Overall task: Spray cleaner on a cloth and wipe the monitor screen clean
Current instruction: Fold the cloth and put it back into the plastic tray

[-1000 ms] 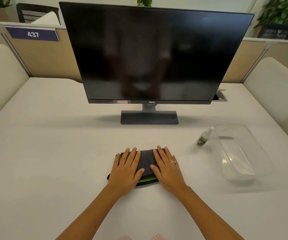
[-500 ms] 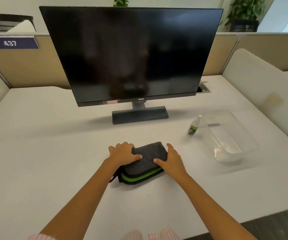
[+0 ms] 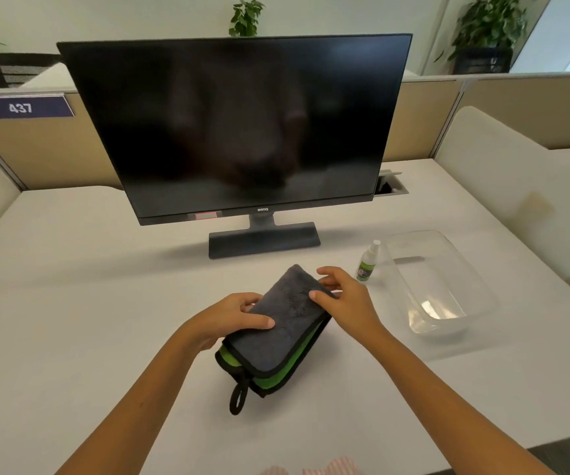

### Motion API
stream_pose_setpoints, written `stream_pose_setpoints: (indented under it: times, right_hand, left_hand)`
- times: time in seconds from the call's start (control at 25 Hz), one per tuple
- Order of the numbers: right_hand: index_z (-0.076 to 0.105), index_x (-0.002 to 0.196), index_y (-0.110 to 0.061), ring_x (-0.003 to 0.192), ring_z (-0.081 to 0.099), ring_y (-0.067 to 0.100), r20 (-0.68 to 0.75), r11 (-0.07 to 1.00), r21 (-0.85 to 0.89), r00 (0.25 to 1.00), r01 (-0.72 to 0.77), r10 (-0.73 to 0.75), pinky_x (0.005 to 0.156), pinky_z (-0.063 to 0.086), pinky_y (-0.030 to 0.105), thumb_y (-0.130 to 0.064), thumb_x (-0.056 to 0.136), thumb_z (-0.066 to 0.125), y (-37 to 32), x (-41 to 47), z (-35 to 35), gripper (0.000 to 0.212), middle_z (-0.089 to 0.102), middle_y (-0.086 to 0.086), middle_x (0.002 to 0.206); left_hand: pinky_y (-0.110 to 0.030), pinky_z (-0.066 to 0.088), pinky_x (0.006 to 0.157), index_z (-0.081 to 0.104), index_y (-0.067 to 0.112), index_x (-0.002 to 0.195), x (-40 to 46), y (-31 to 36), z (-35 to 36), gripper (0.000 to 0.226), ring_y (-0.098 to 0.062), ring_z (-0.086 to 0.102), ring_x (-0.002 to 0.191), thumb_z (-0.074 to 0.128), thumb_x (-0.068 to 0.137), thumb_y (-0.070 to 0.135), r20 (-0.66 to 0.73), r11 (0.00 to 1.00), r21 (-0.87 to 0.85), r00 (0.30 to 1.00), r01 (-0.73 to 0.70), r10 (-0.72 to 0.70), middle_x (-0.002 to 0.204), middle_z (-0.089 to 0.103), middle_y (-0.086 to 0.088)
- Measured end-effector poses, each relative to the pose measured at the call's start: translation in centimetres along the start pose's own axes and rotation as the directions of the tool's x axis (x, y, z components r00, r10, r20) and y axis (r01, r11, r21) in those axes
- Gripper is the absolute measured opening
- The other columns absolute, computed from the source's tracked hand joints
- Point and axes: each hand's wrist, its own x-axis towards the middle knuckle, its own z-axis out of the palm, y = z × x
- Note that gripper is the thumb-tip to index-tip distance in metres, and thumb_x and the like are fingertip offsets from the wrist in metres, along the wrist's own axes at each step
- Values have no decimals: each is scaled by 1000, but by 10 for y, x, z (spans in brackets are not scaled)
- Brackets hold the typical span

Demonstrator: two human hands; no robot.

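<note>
Grey microfibre fills my grip — the folded cloth, grey on top with green layers and black edging showing at its near end, is held between both my hands above the white desk. A black loop hangs from its nearest corner. My left hand clasps the left edge, thumb lying across the top; my right hand holds the far right side, thumb pressed on the grey face, fingers curled loosely. Just beyond my right hand stands the small spray bottle, upright, touching or nearly touching a clear plastic tub to its right. Farther back the monitor stands on its base — screen dark, facing me.
</note>
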Motion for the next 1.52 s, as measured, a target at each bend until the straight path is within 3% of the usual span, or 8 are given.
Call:
stream_pose_setpoints:
  times: [0.2,0.32,0.44,0.52,0.72,0.88,1.12,1.52]
  right_hand:
    - [43,131,-24,106,49,10,-123,997,50,990,-66,71,83,45,23,-44,78,71,-12,7,-51,63,47,-11,117]
    - [45,129,-25,109,54,9,108,925,307,974,-224,200,90,47,28,-61,64,71,-6,5,-84,78,54,-13,120]
    - [59,120,-21,103,66,16,328,747,569,928,-344,177,89,54,37,-52,67,74,7,6,-121,63,69,-4,113]
    - [63,117,-19,101,67,18,197,775,593,973,-217,122,84,56,37,-40,72,74,19,10,-145,51,71,-1,109]
    - [68,104,-26,93,67,10,-170,918,390,985,75,-8,75,57,29,-29,79,73,39,31,-209,25,71,-8,98]
    - [62,102,-36,90,62,-4,-259,960,185,953,209,-157,66,52,11,-31,82,70,48,58,-249,22,66,-22,95]
    - [59,121,-17,85,57,5,-182,957,-136,942,258,-280,75,43,10,-30,87,65,74,81,-252,37,60,-13,100]
    - [58,103,-11,80,55,18,-13,965,-263,1000,-23,20,68,43,27,-29,90,60,104,96,-214,22,63,8,97]
  left_hand:
    - [-24,56,71,60,32,112,0,43,38,54,-11,68,92,76,64,50,-152,981,-145,983,-129,106,102,70,9]
    - [-25,56,70,60,33,111,8,75,71,54,-12,68,94,80,63,48,-192,929,-291,965,-228,177,102,71,8]
    - [-29,56,75,60,32,113,21,101,103,54,-15,67,99,79,64,44,-200,881,-376,953,-288,226,106,70,8]
    - [-32,56,79,60,32,113,34,115,128,51,-14,66,100,78,67,42,-218,873,-379,946,-307,238,108,70,9]
    - [-29,55,83,54,37,117,71,136,187,40,-11,61,107,65,80,44,-313,876,-338,919,-343,239,118,63,11]
    - [-24,42,96,42,43,126,102,134,223,37,-8,43,125,54,90,42,-458,952,29,842,-306,285,139,43,14]
    - [-50,20,112,19,33,146,142,110,258,59,-22,5,145,43,94,48,-445,860,508,871,54,208,158,0,6]
    - [-49,22,112,-1,31,148,147,96,270,55,-15,-2,145,22,99,38,-470,791,604,845,98,255,158,-4,10]
